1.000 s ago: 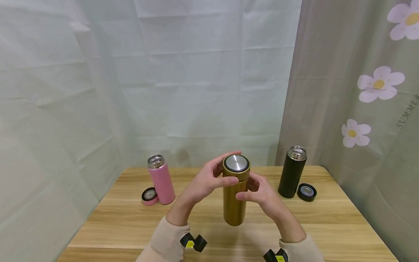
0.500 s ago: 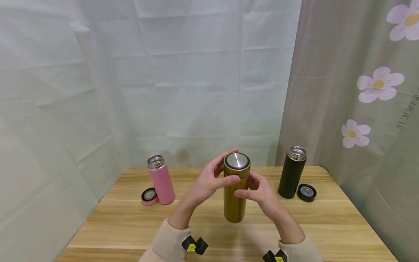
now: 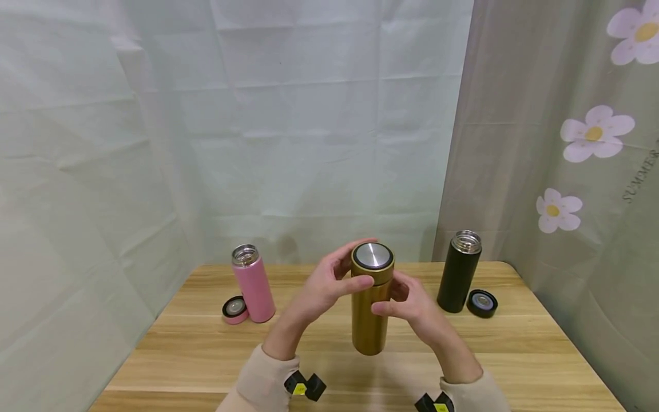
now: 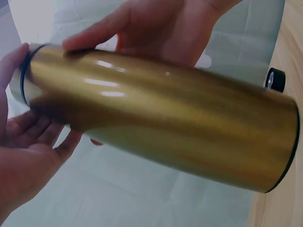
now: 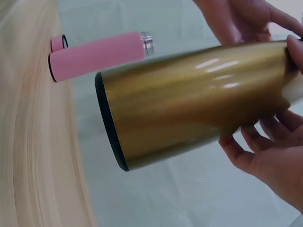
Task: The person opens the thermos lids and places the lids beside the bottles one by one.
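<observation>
A gold thermos bottle (image 3: pixel 368 320) with a silver-topped lid (image 3: pixel 373 256) is held upright above the table, its base off the wood in both wrist views. My left hand (image 3: pixel 326 285) grips the lid, thumb in front and fingers round the back. Lower down, my right hand (image 3: pixel 414 306) holds the upper body from the right, thumb across the front. Some fingertips are hidden behind the bottle. The left wrist view shows the left hand (image 4: pixel 28 165) about the lid end; the right wrist view shows the right hand (image 5: pixel 270 163) under the gold body (image 5: pixel 175 104).
A lidless pink thermos (image 3: pixel 254 289) stands left on the wooden table (image 3: pixel 185 355), its pink lid (image 3: pixel 235 309) beside it. At right stands a lidless black thermos (image 3: pixel 458 277) with a black lid (image 3: pixel 482 302) next to it. Pale cloth (image 3: pixel 309 126) hangs behind the table.
Over the last second the gold bottle rises slightly and sinks back, both hands moving with it. The grip looks the same, and the other bottles and lids stay put.
</observation>
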A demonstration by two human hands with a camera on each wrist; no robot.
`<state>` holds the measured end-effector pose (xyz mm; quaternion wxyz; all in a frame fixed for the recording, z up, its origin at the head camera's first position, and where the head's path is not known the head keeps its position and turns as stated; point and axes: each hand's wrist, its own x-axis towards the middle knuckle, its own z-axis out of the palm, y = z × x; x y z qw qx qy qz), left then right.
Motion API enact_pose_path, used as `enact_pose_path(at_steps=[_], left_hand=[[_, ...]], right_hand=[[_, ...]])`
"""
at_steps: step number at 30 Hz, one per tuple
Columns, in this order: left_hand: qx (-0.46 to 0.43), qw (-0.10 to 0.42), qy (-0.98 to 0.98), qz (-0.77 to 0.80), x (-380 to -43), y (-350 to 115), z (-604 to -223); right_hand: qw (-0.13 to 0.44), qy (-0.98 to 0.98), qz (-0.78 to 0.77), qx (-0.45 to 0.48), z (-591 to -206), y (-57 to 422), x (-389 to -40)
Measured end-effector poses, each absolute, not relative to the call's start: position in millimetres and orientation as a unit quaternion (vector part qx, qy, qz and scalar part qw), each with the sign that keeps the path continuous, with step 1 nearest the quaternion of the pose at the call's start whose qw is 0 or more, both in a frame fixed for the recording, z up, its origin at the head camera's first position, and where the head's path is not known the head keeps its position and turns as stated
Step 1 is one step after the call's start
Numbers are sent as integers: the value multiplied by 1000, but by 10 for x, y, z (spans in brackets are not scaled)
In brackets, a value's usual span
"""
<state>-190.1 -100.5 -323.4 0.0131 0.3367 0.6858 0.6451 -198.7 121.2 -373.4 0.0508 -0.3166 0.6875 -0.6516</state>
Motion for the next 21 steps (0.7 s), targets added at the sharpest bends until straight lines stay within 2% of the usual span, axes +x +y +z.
enact_pose_path(at_steps=[5, 8, 21], left_hand=[[303, -31, 693, 653, -1876, -936, -3259], [297, -40, 696, 653, -1868, -924, -3257], [353, 29, 684, 638, -1900, -1031, -3190]], right_hand=[[36, 710, -646, -279, -3733, 1188, -1978], [31, 713, -646, -269, -3731, 1180, -1976], [66, 673, -662, -323, -3722, 1242, -1973]])
